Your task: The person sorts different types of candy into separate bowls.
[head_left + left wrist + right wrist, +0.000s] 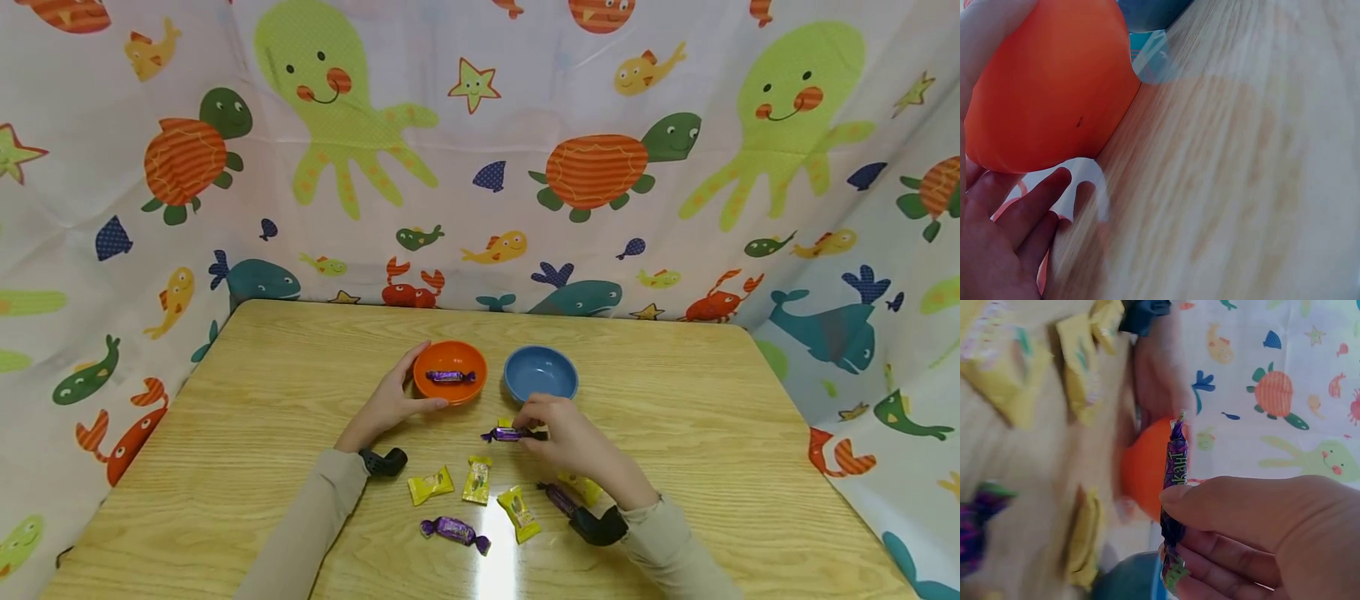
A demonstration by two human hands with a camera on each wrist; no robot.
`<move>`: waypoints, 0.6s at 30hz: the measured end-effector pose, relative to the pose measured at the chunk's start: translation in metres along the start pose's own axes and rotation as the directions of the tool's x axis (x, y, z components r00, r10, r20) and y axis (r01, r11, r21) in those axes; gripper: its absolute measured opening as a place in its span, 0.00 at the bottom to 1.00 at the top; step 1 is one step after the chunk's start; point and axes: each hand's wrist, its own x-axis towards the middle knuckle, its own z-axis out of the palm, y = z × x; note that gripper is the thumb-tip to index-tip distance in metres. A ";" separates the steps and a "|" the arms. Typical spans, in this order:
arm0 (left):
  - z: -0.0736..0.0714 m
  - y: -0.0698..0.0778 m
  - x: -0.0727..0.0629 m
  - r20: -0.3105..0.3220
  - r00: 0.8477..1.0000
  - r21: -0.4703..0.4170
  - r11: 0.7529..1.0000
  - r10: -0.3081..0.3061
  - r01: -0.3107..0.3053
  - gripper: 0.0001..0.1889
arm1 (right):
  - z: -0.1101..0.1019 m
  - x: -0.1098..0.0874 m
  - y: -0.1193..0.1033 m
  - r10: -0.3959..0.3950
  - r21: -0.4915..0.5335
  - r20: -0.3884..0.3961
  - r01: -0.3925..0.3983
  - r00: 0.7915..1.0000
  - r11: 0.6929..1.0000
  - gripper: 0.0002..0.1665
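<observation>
My left hand (390, 404) holds the orange bowl (452, 354) by its left side, thumb along the near wall and fingers round the far side. Inside that bowl lies one purple-wrapped candy (450, 377). In the left wrist view the bowl's orange wall (1060, 94) fills the upper left, with fingertips right at its base. Just in front of the blue bowl (542, 375), my right hand (562, 433) pinches another purple-wrapped candy (1175, 456) between thumb and fingers, above the table. A yellow-wrapped candy (506, 422) shows partly behind it.
Nearer on the wooden table (315, 358) lie several yellow candies (477, 480) and two purple ones, one at front centre (456, 531) and one by the right wrist (558, 498). A printed curtain (450, 167) hangs behind the table and at its sides.
</observation>
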 end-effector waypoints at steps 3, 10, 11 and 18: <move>0.001 -0.011 0.002 -0.012 1.000 -0.011 1.000 0.006 -0.006 0.55 | -0.003 0.010 0.000 -0.014 0.009 -0.026 0.014 1.000 1.000 0.10; 0.001 -0.013 0.001 -0.022 1.000 -0.036 0.999 0.019 -0.020 0.54 | -0.009 0.041 0.001 -0.024 0.024 -0.051 0.025 0.998 0.999 0.08; 0.001 -0.014 0.001 -0.023 1.000 -0.035 0.999 0.021 -0.022 0.54 | -0.010 0.046 0.001 -0.020 0.027 -0.051 0.021 0.998 0.999 0.08; 0.002 -0.014 0.001 -0.031 0.999 -0.039 0.999 0.024 -0.025 0.54 | -0.005 0.078 0.003 0.034 0.058 -0.027 -0.033 0.999 0.998 0.06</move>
